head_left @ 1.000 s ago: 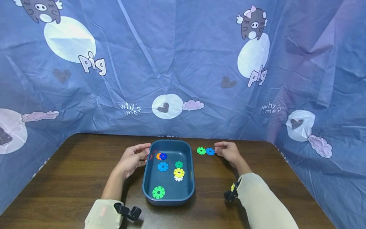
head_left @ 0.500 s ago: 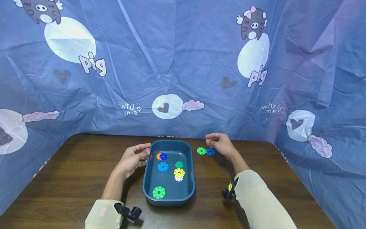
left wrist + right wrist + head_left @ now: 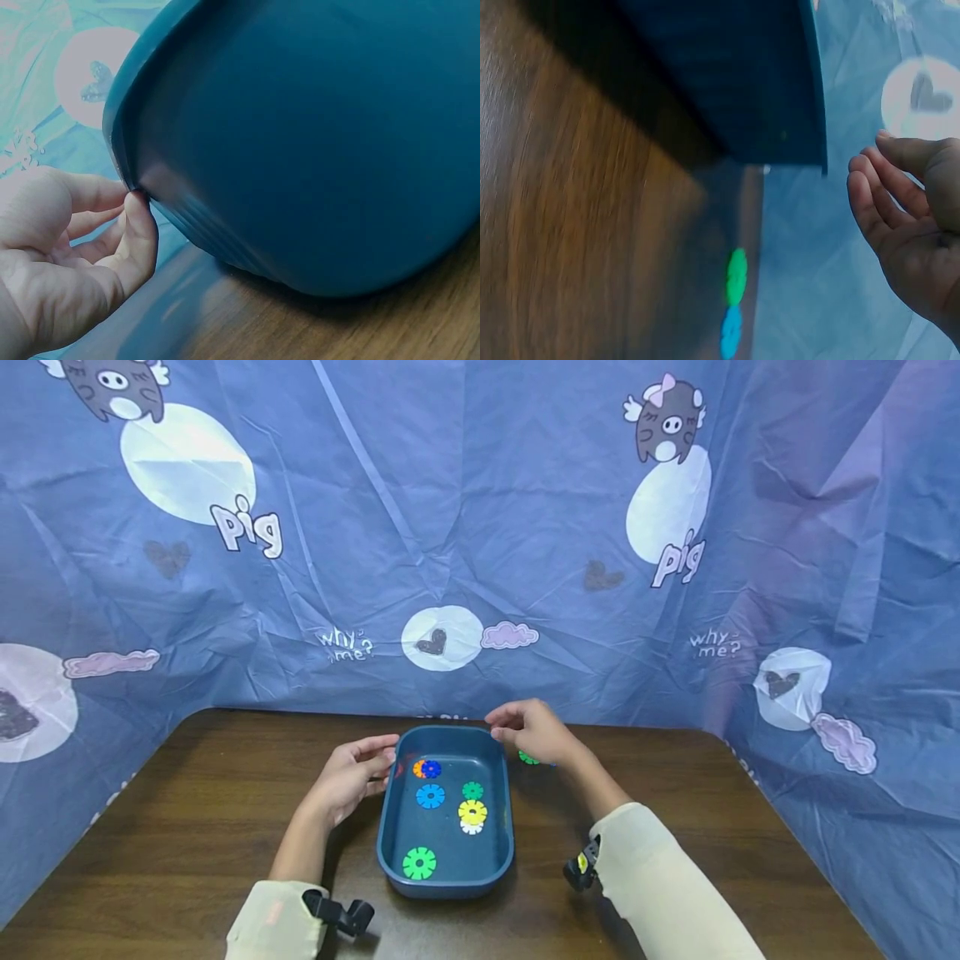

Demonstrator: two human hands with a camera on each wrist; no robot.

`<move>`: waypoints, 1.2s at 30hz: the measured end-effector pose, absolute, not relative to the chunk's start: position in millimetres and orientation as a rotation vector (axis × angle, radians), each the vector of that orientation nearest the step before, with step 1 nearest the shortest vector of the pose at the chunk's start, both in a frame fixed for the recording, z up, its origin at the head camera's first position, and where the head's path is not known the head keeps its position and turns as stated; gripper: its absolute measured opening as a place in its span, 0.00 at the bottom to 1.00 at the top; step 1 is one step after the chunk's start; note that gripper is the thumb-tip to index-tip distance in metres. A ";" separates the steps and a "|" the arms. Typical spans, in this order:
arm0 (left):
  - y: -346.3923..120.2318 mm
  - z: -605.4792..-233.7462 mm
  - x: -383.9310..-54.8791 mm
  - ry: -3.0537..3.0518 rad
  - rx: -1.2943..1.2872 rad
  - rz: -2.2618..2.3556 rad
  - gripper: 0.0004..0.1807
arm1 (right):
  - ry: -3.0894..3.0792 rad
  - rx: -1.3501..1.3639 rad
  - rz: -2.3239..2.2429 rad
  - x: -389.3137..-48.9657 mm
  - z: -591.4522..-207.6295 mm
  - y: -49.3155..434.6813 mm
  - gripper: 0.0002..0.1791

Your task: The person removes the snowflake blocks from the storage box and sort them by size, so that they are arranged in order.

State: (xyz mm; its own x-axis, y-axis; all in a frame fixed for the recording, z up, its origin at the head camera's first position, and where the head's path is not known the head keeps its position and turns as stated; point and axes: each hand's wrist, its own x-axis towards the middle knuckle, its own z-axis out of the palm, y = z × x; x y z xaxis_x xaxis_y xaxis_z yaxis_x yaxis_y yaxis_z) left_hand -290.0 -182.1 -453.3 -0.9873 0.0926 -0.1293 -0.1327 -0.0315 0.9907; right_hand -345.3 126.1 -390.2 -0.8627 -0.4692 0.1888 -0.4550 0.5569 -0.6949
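Observation:
A dark blue plastic bin point(image 3: 442, 889) stands on the table with several flat notched discs inside, among them a yellow disc point(image 3: 472, 803), a blue disc point(image 3: 431, 787) and a bright green disc point(image 3: 410, 863). At its far left corner my left hand point(image 3: 348, 779) pinches the rim; the left wrist view shows thumb and finger meeting on the edge. My right hand point(image 3: 538, 732) hovers by the far right corner, fingers loosely bent and holding nothing. Below it lie a green disc point(image 3: 736, 276) and a blue disc point(image 3: 731, 330) on the table, mostly covered in the head view.
The brown wooden table point(image 3: 165, 827) extends to both sides of the bin. Behind its far edge hangs a blue printed cloth point(image 3: 480, 527). A black wrist mount point(image 3: 339, 913) sits on the left sleeve, another mount point(image 3: 582, 865) on the right.
My right hand has left the blue disc on the table and moved left over the two joined-up-looking discs to the bin's far right corner. The left hand has stayed on the rim.

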 end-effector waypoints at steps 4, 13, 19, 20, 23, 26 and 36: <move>-182.1 -453.8 -289.9 2.079 -0.044 2.143 0.21 | 2.732 -0.887 -1.109 -335.7 -382.8 108.4 0.11; -181.9 -453.2 -290.5 2.072 -0.041 2.145 0.22 | 2.635 -1.144 -0.852 -322.5 -380.4 75.2 0.12; -182.7 -453.7 -290.8 2.067 -0.029 2.146 0.22 | 2.570 -1.216 -0.659 -318.4 -384.4 59.0 0.13; -182.8 -453.7 -290.7 2.064 -0.023 2.149 0.22 | 2.562 -1.228 -0.618 -318.4 -385.6 57.1 0.14; -182.6 -453.5 -290.3 2.057 -0.009 2.161 0.22 | 2.537 -1.259 -0.512 -318.6 -390.6 52.9 0.14; -182.6 -452.7 -289.7 2.055 -0.001 2.167 0.23 | 2.537 -1.254 -0.430 -318.5 -396.5 50.3 0.16; -182.7 -450.5 -287.8 2.050 -0.008 2.166 0.23 | 2.545 -1.158 -0.363 -321.3 -416.6 47.1 0.21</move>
State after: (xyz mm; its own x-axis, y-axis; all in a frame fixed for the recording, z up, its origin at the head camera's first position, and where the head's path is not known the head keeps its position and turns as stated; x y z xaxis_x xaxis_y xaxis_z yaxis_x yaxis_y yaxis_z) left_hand -287.8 -182.7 -450.5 -0.9874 0.1114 -0.1128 -0.1188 -0.0486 0.9917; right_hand -321.3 47.1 -416.6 -0.6198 -0.7632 -0.1825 -0.6819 0.6389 -0.3562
